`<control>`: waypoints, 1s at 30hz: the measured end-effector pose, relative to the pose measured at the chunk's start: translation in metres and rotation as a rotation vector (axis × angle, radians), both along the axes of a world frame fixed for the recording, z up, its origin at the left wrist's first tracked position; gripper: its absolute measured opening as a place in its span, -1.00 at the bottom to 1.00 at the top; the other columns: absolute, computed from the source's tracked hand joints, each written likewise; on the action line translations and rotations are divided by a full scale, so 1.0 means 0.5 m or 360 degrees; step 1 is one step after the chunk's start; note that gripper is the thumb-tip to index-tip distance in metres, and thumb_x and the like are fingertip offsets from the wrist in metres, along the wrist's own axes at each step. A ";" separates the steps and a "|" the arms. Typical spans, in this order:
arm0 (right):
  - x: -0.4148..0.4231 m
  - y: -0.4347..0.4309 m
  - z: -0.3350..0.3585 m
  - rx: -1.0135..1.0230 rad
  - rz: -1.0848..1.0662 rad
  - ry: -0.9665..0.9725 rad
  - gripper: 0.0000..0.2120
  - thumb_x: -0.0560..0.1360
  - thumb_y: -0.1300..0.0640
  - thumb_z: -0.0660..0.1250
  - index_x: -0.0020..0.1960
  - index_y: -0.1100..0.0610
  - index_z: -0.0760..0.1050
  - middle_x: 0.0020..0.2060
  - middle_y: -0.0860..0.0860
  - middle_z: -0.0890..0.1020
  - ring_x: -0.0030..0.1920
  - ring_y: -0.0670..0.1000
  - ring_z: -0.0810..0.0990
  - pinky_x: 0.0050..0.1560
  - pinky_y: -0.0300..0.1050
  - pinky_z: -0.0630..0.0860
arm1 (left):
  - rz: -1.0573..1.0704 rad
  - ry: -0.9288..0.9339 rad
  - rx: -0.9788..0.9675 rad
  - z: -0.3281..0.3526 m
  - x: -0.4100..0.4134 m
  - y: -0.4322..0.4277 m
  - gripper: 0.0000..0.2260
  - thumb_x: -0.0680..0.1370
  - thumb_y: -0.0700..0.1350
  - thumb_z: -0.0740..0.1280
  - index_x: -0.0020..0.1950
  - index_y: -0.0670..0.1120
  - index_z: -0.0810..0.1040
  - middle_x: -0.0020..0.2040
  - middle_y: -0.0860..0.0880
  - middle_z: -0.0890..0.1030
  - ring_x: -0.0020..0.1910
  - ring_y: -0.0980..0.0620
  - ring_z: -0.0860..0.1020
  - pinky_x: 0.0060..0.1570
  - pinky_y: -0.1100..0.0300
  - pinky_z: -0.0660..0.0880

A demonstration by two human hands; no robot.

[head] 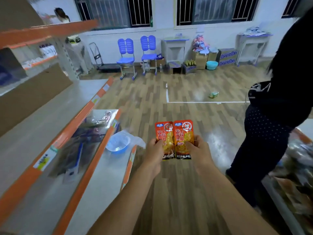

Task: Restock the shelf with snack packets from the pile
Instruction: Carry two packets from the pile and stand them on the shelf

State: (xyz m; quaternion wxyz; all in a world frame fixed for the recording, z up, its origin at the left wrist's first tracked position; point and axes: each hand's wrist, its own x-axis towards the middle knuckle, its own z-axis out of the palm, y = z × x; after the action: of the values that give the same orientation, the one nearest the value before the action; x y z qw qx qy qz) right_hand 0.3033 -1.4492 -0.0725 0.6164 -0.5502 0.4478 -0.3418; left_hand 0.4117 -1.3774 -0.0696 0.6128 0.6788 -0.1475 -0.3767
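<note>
Left hand (155, 150) and right hand (199, 149) each pinch a red snack packet (165, 139), side by side above the floor (194, 85)

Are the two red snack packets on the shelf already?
No, the left hand grips one red packet and the right hand grips the other packet, over the wooden floor beside the shelf.

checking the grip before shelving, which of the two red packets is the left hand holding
The red packet nearer the shelf: the left hand pinches its lower left edge. The right hand pinches the other packet, which sits slightly higher.

Two bare forearms, bare left hand (155, 154) and right hand (200, 152), uncovered to the frame's edge
</note>
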 end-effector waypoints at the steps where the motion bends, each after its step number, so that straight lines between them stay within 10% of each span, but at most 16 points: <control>1: 0.017 -0.041 0.002 0.0002 0.0018 0.0013 -0.77 0.53 0.31 0.25 0.18 0.21 0.46 0.02 0.16 0.64 0.02 0.17 0.63 0.09 0.19 0.56 | 0.0034 0.0005 -0.0021 0.005 0.014 -0.038 -0.85 0.65 -0.08 0.16 -0.03 0.05 0.51 -0.06 0.00 0.65 -0.04 0.03 0.62 -0.06 0.12 0.53; 13: 0.240 -0.387 -0.022 -0.0048 0.0200 0.0105 -0.82 0.50 0.32 0.25 -0.06 0.06 0.48 -0.06 0.13 0.64 -0.01 0.14 0.63 0.07 0.12 0.57 | 0.0269 0.0026 -0.0047 -0.003 0.216 -0.355 -0.89 0.64 -0.08 0.19 -0.01 0.01 0.50 -0.02 -0.07 0.65 -0.03 -0.07 0.64 0.03 0.01 0.58; 19: 0.424 -0.559 -0.022 -0.0047 0.0207 0.0061 -0.82 0.53 0.31 0.24 0.10 0.16 0.48 -0.11 0.05 0.62 -0.16 -0.04 0.60 -0.29 -0.24 0.54 | 0.0320 -0.0005 -0.0109 -0.016 0.400 -0.523 -0.94 0.60 -0.10 0.29 -0.06 0.03 0.51 -0.05 -0.04 0.66 -0.08 -0.03 0.65 -0.09 0.08 0.60; 23: 0.553 -0.656 0.000 -0.0062 0.0275 0.0108 -0.85 0.55 0.26 0.24 0.08 0.12 0.48 -0.02 0.09 0.63 -0.02 0.07 0.62 0.04 0.03 0.57 | 0.0350 -0.0079 -0.0106 -0.005 0.530 -0.624 -0.93 0.59 -0.10 0.29 0.05 -0.01 0.53 -0.05 -0.04 0.65 -0.07 -0.04 0.65 -0.03 0.03 0.60; 30: 0.770 -0.767 0.000 -0.0047 0.0375 0.0035 -0.87 0.55 0.25 0.26 0.06 0.10 0.47 -0.04 0.07 0.62 -0.05 0.03 0.62 -0.05 -0.05 0.58 | 0.0482 -0.0114 -0.0124 0.005 0.721 -0.711 -0.82 0.54 -0.24 0.33 0.14 -0.15 0.51 -0.01 -0.12 0.63 -0.10 -0.03 0.62 -0.19 0.15 0.56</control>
State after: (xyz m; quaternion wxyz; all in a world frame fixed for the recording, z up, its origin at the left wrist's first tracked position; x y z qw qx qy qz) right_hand 0.6884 -1.8328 -0.0723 0.6392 -0.6117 0.3817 -0.2675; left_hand 0.7723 -1.7331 -0.0670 0.6828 0.6820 -0.0796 -0.2496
